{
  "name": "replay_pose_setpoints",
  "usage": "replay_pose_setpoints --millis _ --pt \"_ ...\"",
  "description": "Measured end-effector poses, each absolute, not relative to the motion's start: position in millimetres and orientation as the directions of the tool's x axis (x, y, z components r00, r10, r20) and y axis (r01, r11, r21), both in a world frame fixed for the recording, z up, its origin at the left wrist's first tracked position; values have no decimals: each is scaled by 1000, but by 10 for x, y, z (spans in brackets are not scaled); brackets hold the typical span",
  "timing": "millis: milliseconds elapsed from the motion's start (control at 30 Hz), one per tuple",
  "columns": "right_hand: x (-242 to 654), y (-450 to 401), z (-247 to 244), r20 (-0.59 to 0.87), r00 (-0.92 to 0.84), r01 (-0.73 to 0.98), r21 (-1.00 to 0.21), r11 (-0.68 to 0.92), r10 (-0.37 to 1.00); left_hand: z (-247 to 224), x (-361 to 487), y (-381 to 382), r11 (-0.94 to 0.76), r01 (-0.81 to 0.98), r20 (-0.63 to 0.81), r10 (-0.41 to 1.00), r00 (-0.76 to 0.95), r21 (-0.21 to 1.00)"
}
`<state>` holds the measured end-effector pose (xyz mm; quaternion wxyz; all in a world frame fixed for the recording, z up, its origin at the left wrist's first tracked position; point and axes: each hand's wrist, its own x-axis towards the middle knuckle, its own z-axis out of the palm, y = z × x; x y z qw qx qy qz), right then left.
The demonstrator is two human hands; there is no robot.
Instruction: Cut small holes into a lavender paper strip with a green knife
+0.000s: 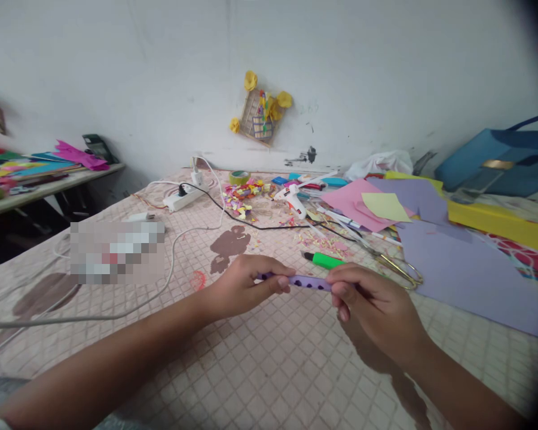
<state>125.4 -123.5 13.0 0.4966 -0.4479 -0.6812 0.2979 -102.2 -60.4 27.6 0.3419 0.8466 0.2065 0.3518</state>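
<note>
Between my two hands, a narrow purple paper strip [312, 282] with dark spots along it is stretched just above the table. My left hand [246, 286] pinches its left end between thumb and fingers. The right end is pinched by my right hand [372, 301], whose fingers hide that end. Just behind the strip lies a green marker [327, 260] with a dark tip. Gold-handled scissors [397, 267] rest beyond my right hand, next to a large purple paper sheet [470, 272].
A white glue gun [292, 200] with a black cord stands behind, near paper scraps [246, 194] and green tape [239, 177]. A white power strip [186, 196] and cables [174, 251] lie on the left. Pink paper [349, 200] and a blue bag [497, 161] are at right.
</note>
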Motion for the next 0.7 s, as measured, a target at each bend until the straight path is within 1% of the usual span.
replay_pose_setpoints --millis 100,167,333,400,433,500,633,700 --pt "1259 -1239 124 410 -101 340 -842 419 907 263 -1012 -624 -587 95 388 639 664 804" --pt "1265 -1241 133 430 -113 380 -814 439 895 240 -1000 -635 -521 86 348 673 653 849" --pt "1296 -1229 168 544 -169 506 -668 546 822 187 -972 -626 -334 43 236 747 621 942" --pt "1303 -1219 175 541 -177 552 -637 538 822 189 -970 -613 -286 26 211 763 611 958" --pt "1303 -1215 175 522 -176 567 -639 519 835 194 -971 -607 -270 22 201 768 607 963" --pt "1292 -1213 170 454 -160 569 -683 458 876 205 -976 -597 -257 24 190 770 609 966" --pt "1255 -1226 155 286 -95 462 -836 297 953 210 -990 -587 -280 47 193 763 616 959" --pt "1246 -1234 156 248 -79 420 -870 258 966 207 -996 -582 -302 61 200 755 624 951"
